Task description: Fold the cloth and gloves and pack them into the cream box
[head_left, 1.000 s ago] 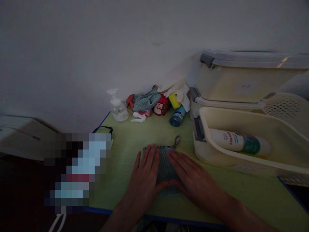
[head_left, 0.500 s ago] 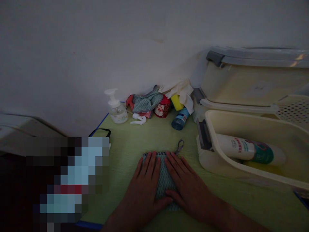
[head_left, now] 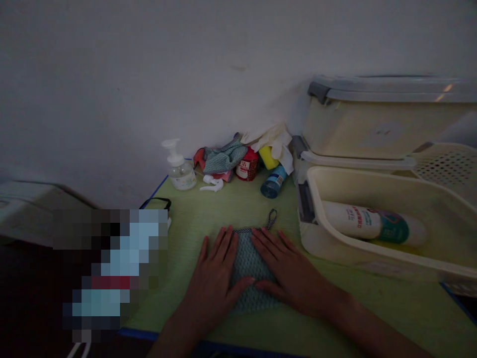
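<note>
A blue-grey textured cleaning cloth [head_left: 250,263] with a dark checked edge and a hanging loop lies flat on the green tabletop [head_left: 194,214]. My left hand [head_left: 216,271] rests palm down on its left side, fingers stretched out and pointing away from me. On the right side of the cloth lies my right hand [head_left: 288,268], also flat with fingers extended. The two thumbs almost meet over the middle of the cloth. Both hands cover parts of its side edges.
Along the wall stand a clear pump bottle [head_left: 182,174], a white spray nozzle [head_left: 212,185], crumpled cloths [head_left: 225,156], a red container [head_left: 247,166], a yellow sponge [head_left: 267,157], pale gloves [head_left: 279,141] and a blue bottle [head_left: 274,183]. At right, a cream bin [head_left: 357,258] holds a white-and-green bottle [head_left: 365,223].
My left hand has shifted slightly left, so the hands are a little farther apart and more of the cloth shows between them. The whole view has shifted slightly.
</note>
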### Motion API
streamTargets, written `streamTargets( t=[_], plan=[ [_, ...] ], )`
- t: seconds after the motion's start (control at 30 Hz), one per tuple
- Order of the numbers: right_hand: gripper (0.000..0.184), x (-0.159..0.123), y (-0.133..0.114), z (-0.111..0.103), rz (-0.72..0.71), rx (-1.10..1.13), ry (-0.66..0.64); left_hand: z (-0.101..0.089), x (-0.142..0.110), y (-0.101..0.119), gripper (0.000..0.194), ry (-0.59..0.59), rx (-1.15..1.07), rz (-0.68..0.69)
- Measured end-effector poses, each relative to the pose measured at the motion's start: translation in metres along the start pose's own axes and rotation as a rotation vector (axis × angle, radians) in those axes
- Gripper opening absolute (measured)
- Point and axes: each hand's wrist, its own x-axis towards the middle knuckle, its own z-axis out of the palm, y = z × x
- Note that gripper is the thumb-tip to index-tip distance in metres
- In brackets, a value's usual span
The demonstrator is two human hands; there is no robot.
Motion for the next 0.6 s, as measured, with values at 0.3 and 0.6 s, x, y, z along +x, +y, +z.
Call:
streamTargets(
  t=[0.3, 0.6],
  plan=[
    [0.077, -0.003, 0.003, 0.005, 0.045, 0.011, 0.063, 0.003, 0.0, 0.003, 0.08, 0.008, 0.022, 0.0],
    [0.056, 0.003, 0.017, 0.003, 0.091, 0.269, 0.177, -0.021, 0.011, 0.017, 0.051, -0.003, 0.017, -0.132]
  ],
)
